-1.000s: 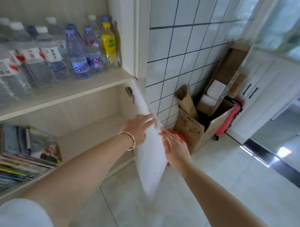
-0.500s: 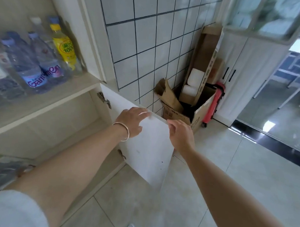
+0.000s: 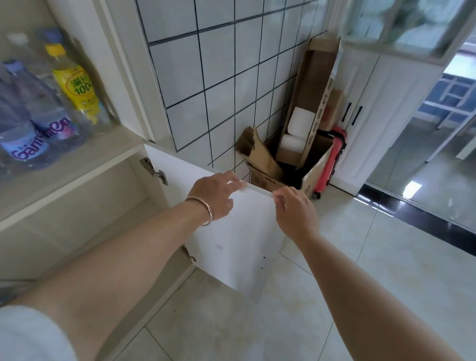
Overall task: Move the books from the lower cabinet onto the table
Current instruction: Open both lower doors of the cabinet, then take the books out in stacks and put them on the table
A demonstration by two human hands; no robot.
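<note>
Both hands sit on the top edge of the lower cabinet's white door (image 3: 237, 234), which stands swung open toward the right over the pale tiled floor (image 3: 363, 265). The left hand (image 3: 213, 197), with a thin bangle (image 3: 203, 209) at the wrist, lies across the door's top edge with its fingers loosely curled over it. The right hand (image 3: 295, 212) pinches the door's far top corner between thumb and fingers. The lower cabinet (image 3: 76, 220) is open at the left, and the part of its shelf in view is bare; the books are out of view, apart from a dark blurred patch at the far left edge that cannot be made out. On the shelf above stand water bottles (image 3: 31, 124) and a yellow drink bottle (image 3: 75, 85). Farther right, a cardboard box (image 3: 315, 172) rests against the white-tiled wall (image 3: 221, 71), with a red suitcase (image 3: 330, 162) just beside it.
</note>
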